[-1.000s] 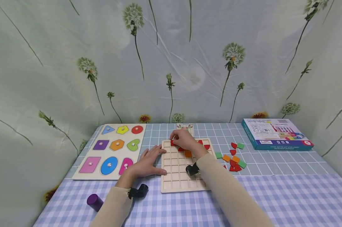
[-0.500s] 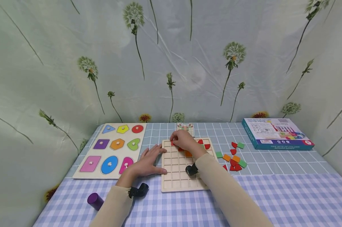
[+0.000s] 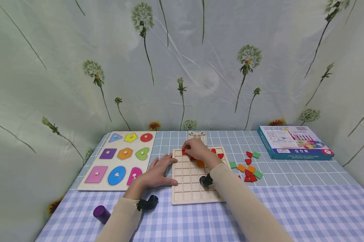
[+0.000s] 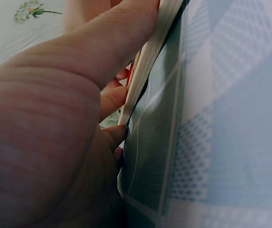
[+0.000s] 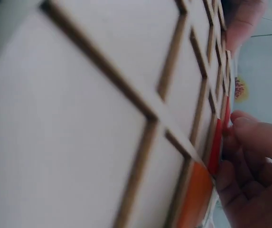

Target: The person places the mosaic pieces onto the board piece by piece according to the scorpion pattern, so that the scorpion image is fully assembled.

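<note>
A pale wooden grid board (image 3: pixel 183 188) lies flat in the middle of the head view. The left hand (image 3: pixel 157 173) rests along the board's left edge, fingers spread, thumb touching the near part of that edge. Over the far left corner, the right hand (image 3: pixel 197 148) pinches a red piece (image 3: pixel 184 153) at a cell of the top row. In the right wrist view, thumb and fingertips meet at the red piece (image 5: pixel 228 109), near another red piece (image 5: pixel 215 147) and an orange tile (image 5: pixel 195 194). The right hand hides part of the far rows.
Loose red, green and orange pieces (image 3: pixel 251 169) lie right of the board. A pattern card (image 3: pixel 199 135) stands behind it. On the left lies a knobbed shape puzzle (image 3: pixel 118 163); a purple cylinder (image 3: pixel 101 214) is near the left forearm. A box (image 3: pixel 293 143) sits far right.
The right hand and wrist have shifted very slightly to the right, fingertips still at the same red piece. The left hand and the board stay in place.
</note>
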Demonstrator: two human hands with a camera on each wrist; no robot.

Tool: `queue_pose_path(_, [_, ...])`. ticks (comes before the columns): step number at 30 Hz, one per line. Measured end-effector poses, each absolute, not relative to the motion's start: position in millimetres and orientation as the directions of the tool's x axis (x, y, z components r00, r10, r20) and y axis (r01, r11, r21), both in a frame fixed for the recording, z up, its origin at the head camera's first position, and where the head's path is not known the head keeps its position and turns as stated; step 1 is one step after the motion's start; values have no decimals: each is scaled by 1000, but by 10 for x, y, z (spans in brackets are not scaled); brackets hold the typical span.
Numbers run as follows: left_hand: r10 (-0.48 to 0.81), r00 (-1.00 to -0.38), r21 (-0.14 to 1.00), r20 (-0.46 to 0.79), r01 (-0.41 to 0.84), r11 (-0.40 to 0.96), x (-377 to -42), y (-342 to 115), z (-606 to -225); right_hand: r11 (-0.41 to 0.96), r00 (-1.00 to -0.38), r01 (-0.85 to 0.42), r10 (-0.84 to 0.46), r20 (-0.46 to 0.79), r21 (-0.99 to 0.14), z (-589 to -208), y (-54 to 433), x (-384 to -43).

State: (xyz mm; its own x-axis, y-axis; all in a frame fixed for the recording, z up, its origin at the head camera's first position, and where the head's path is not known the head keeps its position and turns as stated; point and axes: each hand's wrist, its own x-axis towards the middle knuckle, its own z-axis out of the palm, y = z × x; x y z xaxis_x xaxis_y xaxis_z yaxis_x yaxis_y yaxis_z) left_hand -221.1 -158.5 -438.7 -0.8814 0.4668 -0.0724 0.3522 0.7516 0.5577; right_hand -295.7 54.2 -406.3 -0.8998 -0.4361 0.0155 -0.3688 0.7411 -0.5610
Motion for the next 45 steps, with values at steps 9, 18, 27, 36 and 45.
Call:
queue_pose_path(9, [472,-879,560,-74,355,749,-2202,-1609,-4415,710,-870,-389,-493,-21,-587,-3988,653,-2866])
queue_pose_path(18, [468,-880,557,-85,348,754,-2212,-1610,-4427,630,-815,-456,-580,11,-629,-3964,867,-2755])
queue_pose_path(27, [463,-882,552,-89,343,760,-2214,-1608,-4451,610,-848,-433,-525,71,-663,-3917,1191,-2521])
queue_pose_path(36, [452,-888,555,-83,336,761,-2234,-1588,-4418,687,-918,-339,-390,67,-642,-3848,1552,-2363])
queue_pose_path(45, [454,-887,552,-83,339,762,-2229,-1572,-4417,737,-925,-281,-378,-30,-615,-3851,1906,-2325])
